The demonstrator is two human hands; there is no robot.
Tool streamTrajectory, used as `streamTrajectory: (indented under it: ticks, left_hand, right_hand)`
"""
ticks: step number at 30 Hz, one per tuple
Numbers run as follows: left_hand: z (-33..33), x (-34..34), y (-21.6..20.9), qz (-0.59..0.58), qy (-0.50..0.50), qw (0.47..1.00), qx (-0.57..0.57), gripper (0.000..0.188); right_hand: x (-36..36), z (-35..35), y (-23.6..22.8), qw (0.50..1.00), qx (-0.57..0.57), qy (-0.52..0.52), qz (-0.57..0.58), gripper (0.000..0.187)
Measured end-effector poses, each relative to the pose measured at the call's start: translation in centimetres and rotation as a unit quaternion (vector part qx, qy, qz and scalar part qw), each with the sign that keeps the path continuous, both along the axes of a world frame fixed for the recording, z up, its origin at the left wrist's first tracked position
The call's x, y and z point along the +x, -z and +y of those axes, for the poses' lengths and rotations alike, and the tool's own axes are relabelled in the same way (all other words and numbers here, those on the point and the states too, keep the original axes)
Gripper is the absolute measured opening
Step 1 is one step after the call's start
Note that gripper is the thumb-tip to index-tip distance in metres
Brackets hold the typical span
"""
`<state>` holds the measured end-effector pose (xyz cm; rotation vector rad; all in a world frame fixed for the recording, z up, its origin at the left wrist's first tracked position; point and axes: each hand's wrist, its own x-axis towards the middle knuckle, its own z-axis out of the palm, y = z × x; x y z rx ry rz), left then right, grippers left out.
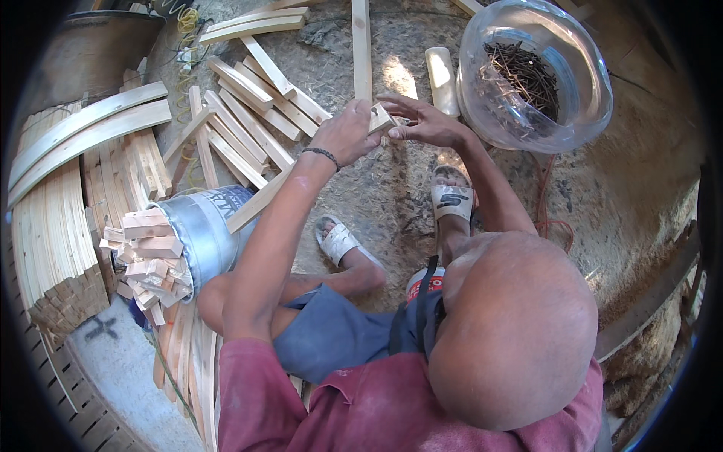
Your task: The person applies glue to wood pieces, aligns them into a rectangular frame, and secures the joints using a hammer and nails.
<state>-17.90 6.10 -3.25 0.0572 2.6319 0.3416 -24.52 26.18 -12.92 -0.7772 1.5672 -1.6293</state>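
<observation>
Where slats [248, 113] litter dusty ground [361, 188] (cracked), hands [388, 124] meet.

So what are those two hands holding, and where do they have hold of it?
A small wooden block: the left hand grips its left end, and the right hand pinches its right end with the fingertips.
</observation>
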Motion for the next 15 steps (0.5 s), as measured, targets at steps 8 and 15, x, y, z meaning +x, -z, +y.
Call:
streamTrajectory:
  ticks: [8, 15]
  left_hand:
    - [0.0, 0.5, 0.0, 0.004, 0.008, 1.000, 0.004, 0.054]
    - [-0.6, 0.9, 0.9, 0.078, -0.004, 0.996, 0.045, 0.053]
  right_hand:
    - [0.2, -1.4, 0.0, 0.998, 0.033, 0.051, -0.006, 0.050]
    - [0.4, -1.0, -0.4, 0.996, 0.045, 0.074, -0.002, 0.044]
